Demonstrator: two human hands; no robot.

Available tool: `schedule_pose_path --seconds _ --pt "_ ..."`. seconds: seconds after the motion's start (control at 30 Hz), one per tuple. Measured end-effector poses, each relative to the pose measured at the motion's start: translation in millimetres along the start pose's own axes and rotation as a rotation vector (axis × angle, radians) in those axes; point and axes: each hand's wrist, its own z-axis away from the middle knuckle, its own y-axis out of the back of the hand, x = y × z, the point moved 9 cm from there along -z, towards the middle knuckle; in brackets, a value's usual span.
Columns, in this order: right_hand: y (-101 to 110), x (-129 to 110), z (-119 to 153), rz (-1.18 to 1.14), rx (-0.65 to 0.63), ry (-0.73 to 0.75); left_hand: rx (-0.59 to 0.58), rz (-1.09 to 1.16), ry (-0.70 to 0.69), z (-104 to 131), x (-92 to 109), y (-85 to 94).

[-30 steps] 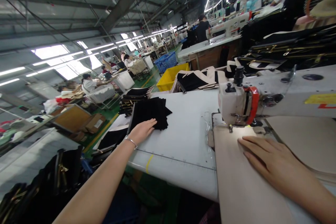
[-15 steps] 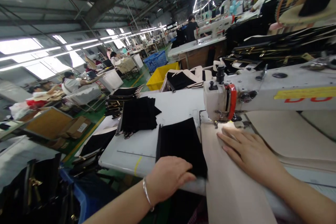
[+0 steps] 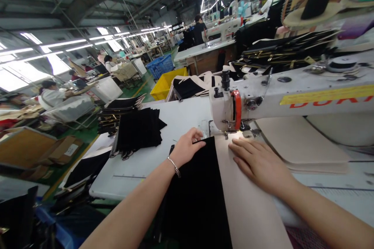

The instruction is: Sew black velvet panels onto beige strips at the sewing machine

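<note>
A black fabric panel [image 3: 195, 194] hangs over the table's front edge, its right side along a pale beige panel [image 3: 242, 194]. My left hand [image 3: 189, 148], with a silver bangle on its wrist, is at the black panel's top edge. Its thumb and curled fingers close on that edge, though the fingertips are partly hidden. Flat on the beige panel lies my right hand [image 3: 255, 161], fingers stretched out just in front of the needle area. The sewing machine [image 3: 224, 109] stands over the beige panel's far end, its lamp lit.
A stack of black pieces [image 3: 140, 130] lies on the table's left, beside zippered pieces [image 3: 119, 114]. Beige panels [image 3: 300, 144] rest under the machine arm. Behind stand a yellow crate [image 3: 166, 83] and a blue basket [image 3: 162, 66]. Co-workers sit farther off.
My left hand has moved up to the top edge of the black panel, which now hangs lower and nearer me, alongside the beige panel. My right hand stays flat. The camera view has turned slightly.
</note>
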Motion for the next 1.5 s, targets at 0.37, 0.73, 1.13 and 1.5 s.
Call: schedule_pose_path --seconds 0.37,0.73,1.13,1.5 --pt "2 -2 -3 -0.009 -0.026 -0.004 0.017 -0.051 -0.040 -30 43 -38.6" --pt "3 -1 -4 -0.017 -0.031 -0.013 0.054 -0.080 -0.029 -33 41 -37.8" --pt "4 -1 -2 -0.040 -0.018 -0.009 -0.095 -0.161 -0.376 -1 78 -48.0" --pt "6 -2 -2 -0.048 -0.012 -0.029 -0.078 -0.130 -0.386 -8 72 -52.6"
